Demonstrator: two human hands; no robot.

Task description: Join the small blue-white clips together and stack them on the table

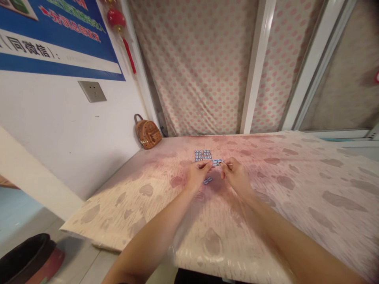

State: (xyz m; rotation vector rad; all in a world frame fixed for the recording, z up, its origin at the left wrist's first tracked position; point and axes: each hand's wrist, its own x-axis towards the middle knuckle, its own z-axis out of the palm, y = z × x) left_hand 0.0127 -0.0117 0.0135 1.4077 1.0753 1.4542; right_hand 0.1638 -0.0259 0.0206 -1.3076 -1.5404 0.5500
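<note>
Both hands meet above the middle of the table. My left hand [198, 173] pinches the left end of a small blue-and-white rectangular piece [217, 162] between thumb and fingertips. At its right end, the thumb and fingers of my right hand [235, 172] are closed on the same piece; its exact kind is too small to make out. Just beyond my left hand lies a group of small dark-blue pieces with white rectangles [202, 155], set in rows. Below the hands, nearer to me, a loose similar piece [208, 180] rests at a slant on the patterned tablecloth [213, 240].
A small brown backpack [148, 133] leans against the wall at the table's far left corner. Spotted curtains [201, 71] hang behind the table. On the floor at the lower left stands a dark-rimmed bin [29, 256]. A socket [92, 91] is on the left wall.
</note>
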